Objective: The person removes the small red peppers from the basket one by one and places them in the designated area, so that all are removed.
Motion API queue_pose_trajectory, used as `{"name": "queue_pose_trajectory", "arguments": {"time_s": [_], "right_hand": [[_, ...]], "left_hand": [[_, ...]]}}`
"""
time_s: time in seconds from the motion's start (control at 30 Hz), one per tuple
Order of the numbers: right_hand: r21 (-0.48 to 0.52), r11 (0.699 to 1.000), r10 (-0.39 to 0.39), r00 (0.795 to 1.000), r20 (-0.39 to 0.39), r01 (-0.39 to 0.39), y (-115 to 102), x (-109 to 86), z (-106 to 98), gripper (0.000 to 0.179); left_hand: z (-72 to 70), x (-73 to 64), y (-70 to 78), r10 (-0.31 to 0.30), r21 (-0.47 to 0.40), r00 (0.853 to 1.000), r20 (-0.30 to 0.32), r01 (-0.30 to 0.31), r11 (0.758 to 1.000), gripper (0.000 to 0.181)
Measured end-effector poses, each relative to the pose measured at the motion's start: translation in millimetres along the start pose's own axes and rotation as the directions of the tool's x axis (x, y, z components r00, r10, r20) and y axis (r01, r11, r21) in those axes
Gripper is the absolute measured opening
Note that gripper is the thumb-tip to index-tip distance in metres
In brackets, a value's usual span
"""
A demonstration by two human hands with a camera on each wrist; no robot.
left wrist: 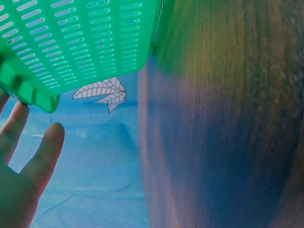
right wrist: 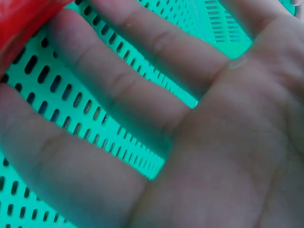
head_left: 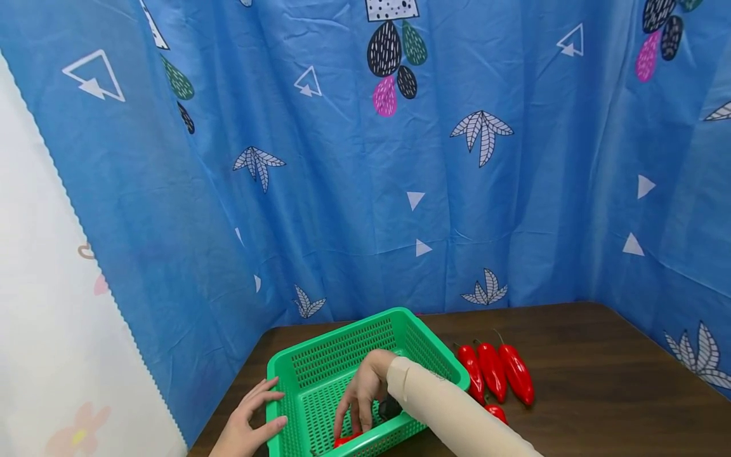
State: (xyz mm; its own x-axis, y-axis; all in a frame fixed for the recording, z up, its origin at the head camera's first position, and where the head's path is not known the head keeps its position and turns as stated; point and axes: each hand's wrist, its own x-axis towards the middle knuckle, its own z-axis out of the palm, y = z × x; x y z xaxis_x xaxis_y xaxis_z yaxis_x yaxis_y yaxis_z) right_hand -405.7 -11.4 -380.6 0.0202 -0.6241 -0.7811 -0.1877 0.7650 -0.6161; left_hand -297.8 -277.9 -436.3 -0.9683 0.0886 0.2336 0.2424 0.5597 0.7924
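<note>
A green plastic basket with slotted walls stands on the dark wooden table. My left hand is at its left side, fingers spread and fingertips right at the rim; in the left wrist view the thumb and fingers lie beside the rim. My right hand reaches down inside the basket, fingers pointing at its floor. A red chili pepper lies at the right fingertips, partly hidden by the basket's front wall. The right wrist view shows those fingers nearly straight and apart, their tips against the red pepper.
To the right of the basket, several red chili peppers with thin stems lie side by side on the table. Another red pepper is partly hidden behind the right sleeve. A blue patterned curtain hangs behind the table.
</note>
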Motion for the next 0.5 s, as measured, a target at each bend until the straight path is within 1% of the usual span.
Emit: {"name": "queue_pose_trajectory", "arguments": {"time_s": [0.27, 0.5], "right_hand": [[-0.009, 1.000, -0.009, 1.000, 0.018, 0.009, 0.6, -0.6, 1.3, 0.067], [0.022, 1.000, -0.013, 1.000, 0.020, 0.012, -1.0, 1.8, 2.5, 0.068]], "left_hand": [[0.6, 1.0, -2.5, 0.018, -0.011, 1.000, 0.007, -0.018, 1.000, 0.040], [-0.7, 2.4, -6.9, 0.025, -0.022, 1.000, 0.010, -0.024, 0.999, 0.038]]}}
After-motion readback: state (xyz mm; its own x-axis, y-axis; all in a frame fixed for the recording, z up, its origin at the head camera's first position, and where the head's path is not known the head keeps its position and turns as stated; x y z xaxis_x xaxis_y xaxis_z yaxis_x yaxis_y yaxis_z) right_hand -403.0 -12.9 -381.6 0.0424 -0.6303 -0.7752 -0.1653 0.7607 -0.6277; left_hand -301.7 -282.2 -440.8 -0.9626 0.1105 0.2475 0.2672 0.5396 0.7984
